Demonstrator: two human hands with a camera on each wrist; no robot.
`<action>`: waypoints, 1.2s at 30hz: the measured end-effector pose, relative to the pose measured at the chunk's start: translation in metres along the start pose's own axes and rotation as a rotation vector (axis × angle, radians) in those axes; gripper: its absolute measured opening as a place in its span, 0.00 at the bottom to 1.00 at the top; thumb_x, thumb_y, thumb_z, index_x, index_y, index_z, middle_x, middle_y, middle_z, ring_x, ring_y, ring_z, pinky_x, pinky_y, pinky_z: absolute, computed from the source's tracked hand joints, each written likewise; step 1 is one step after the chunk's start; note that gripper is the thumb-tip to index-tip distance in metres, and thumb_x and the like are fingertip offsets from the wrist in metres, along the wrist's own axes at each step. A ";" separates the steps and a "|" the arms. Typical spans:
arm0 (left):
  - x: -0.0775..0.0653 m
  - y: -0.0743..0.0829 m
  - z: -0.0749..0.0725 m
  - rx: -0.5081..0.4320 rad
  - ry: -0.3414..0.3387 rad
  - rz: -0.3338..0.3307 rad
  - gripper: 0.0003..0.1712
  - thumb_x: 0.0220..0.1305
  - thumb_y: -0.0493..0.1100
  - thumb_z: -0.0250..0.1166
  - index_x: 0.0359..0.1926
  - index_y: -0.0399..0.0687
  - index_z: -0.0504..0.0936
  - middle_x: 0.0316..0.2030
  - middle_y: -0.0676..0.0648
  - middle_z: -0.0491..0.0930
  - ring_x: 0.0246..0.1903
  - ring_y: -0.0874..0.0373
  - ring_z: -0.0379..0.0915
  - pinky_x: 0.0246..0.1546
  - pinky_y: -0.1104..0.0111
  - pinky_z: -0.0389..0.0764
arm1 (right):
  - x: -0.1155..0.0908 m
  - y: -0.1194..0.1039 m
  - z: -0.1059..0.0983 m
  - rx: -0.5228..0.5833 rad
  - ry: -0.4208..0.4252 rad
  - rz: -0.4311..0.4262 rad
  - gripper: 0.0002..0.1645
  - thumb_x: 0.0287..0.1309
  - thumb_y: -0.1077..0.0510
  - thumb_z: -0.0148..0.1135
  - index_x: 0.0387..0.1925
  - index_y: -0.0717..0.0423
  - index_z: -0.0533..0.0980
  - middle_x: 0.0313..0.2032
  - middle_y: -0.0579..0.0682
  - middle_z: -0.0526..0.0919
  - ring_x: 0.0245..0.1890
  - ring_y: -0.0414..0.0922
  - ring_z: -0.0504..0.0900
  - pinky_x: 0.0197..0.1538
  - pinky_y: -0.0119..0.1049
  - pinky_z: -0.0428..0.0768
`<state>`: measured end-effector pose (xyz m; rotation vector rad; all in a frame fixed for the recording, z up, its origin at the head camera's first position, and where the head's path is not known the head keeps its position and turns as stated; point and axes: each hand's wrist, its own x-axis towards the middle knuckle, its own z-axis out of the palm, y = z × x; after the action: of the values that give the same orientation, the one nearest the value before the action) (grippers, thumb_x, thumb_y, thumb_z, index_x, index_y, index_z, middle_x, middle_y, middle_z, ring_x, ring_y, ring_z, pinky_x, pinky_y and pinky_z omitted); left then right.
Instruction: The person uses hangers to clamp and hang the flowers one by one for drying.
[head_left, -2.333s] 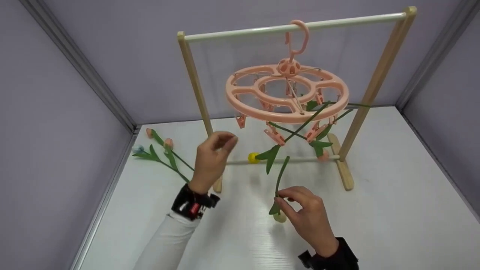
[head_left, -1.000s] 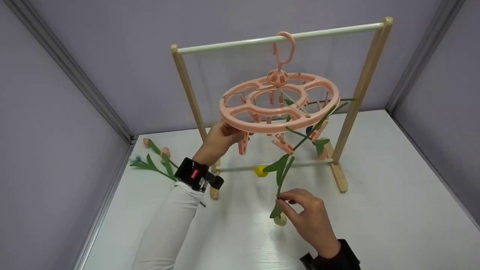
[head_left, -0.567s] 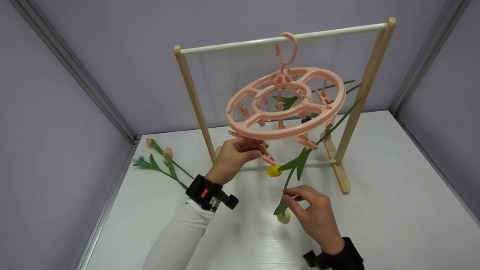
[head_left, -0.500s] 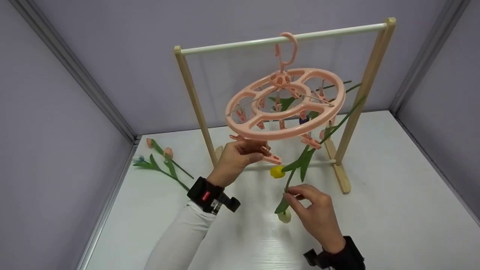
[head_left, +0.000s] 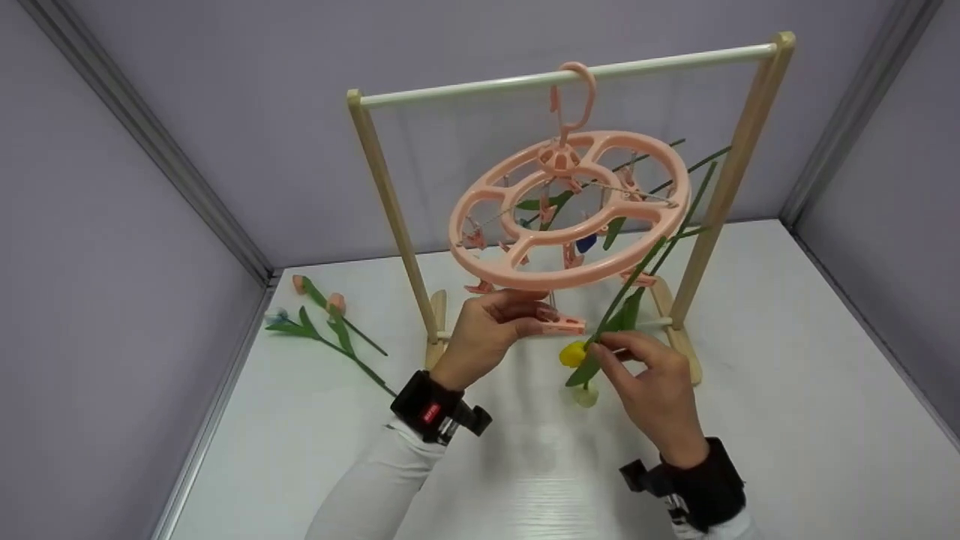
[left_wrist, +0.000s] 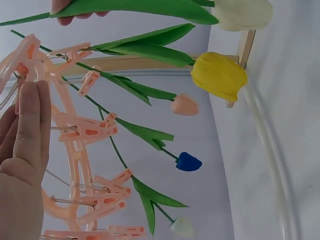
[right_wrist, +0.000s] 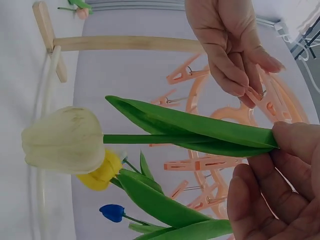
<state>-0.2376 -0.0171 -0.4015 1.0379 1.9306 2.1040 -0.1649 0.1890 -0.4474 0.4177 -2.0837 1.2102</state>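
Note:
A round pink clip hanger [head_left: 540, 282] hangs tilted from a rack. Under its front rim my left hand [head_left: 480, 337] pinches a pink clothespin [head_left: 568, 325]; in the right wrist view this clothespin [right_wrist: 272, 106] points toward the held stem. My right hand [head_left: 656, 386] pinches an artificial white tulip [right_wrist: 62, 141] by stem and leaves, its bloom [head_left: 586, 395] downward and its stem rising past the rim. Close behind it a yellow tulip [left_wrist: 219, 76] hangs from another clip. Peach [left_wrist: 185, 105], blue [left_wrist: 189, 161] and pale [left_wrist: 182, 227] tulips also hang bloom-down from clips.
The wooden rack has a white top bar [head_left: 480, 88] and a right post [head_left: 731, 180] near the hanging stems. Two peach tulips [head_left: 337, 303] and a light blue one [head_left: 276, 316] lie on the white table [head_left: 300, 450] at the left.
My left hand has gone from beside the hanger to its front rim and taken hold of a clothespin. The hanger has turned and tilted. My right hand has raised the white tulip toward the clothespin.

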 end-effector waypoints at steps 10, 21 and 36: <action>0.001 0.001 0.008 -0.019 0.090 0.082 0.11 0.57 0.28 0.61 0.39 0.31 0.69 0.37 0.36 0.80 0.40 0.45 0.79 0.39 0.56 0.79 | 0.012 -0.007 0.003 -0.001 -0.032 -0.020 0.07 0.53 0.60 0.65 0.36 0.50 0.82 0.32 0.39 0.81 0.30 0.36 0.78 0.34 0.27 0.76; 0.000 0.002 0.011 0.007 0.085 0.097 0.10 0.58 0.29 0.60 0.38 0.30 0.68 0.38 0.35 0.80 0.41 0.47 0.78 0.39 0.57 0.79 | 0.015 -0.007 0.004 -0.021 -0.047 -0.033 0.08 0.52 0.59 0.66 0.36 0.50 0.83 0.32 0.39 0.82 0.31 0.36 0.79 0.35 0.24 0.75; 0.004 -0.004 0.008 0.049 0.053 0.101 0.20 0.62 0.35 0.59 0.55 0.40 0.69 0.42 0.35 0.77 0.43 0.48 0.76 0.44 0.58 0.77 | 0.016 -0.001 0.010 0.041 -0.096 0.030 0.08 0.53 0.60 0.65 0.37 0.53 0.82 0.33 0.42 0.82 0.30 0.37 0.79 0.34 0.25 0.76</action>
<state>-0.2380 -0.0076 -0.4037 1.1231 2.0042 2.1686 -0.1802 0.1814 -0.4389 0.4731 -2.1563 1.2747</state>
